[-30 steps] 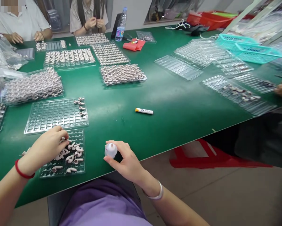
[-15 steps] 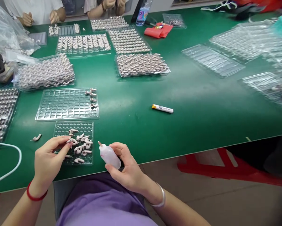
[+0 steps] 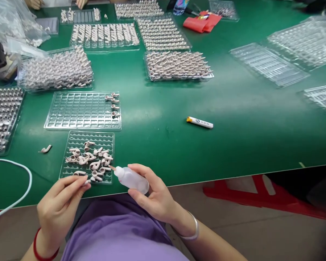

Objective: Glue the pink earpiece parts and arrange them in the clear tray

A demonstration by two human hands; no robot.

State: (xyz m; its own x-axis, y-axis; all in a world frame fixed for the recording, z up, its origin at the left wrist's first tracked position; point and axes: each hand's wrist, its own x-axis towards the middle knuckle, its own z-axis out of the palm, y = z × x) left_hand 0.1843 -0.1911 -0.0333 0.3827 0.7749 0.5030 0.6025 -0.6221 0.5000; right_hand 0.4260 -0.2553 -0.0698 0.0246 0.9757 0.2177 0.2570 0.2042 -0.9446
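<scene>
My left hand (image 3: 65, 203) pinches a small pale earbud shell (image 3: 87, 182) between thumb and fingertips, just off the front edge of a small clear tray (image 3: 65, 168). Loose shells (image 3: 90, 156) with short stems lie jumbled in that tray. In my right hand (image 3: 154, 195) is a translucent squeeze bottle (image 3: 134, 180), fingers and thumb wrapped around it. Its thin brownish tip points left, over the tray's right edge. Behind stands a larger clear tray (image 3: 78, 110) with several shells in its right-hand column. A single shell (image 3: 45, 149) lies on the green table to the left.
Filled trays (image 3: 176, 67) and stacked trays (image 3: 56, 70) stand farther back. A white marker-like tube (image 3: 200, 122) lies mid-table. Clear trays (image 3: 271, 65) are at the right, a white cable (image 3: 27, 170) at the left. Across the table, another person's hand (image 3: 81, 3) shows. A red stool (image 3: 250, 192) is below.
My left hand has moved back from over the small tray to its front edge, with a shell in its fingertips. The bottle has tilted flatter. The view has dipped and shifted left.
</scene>
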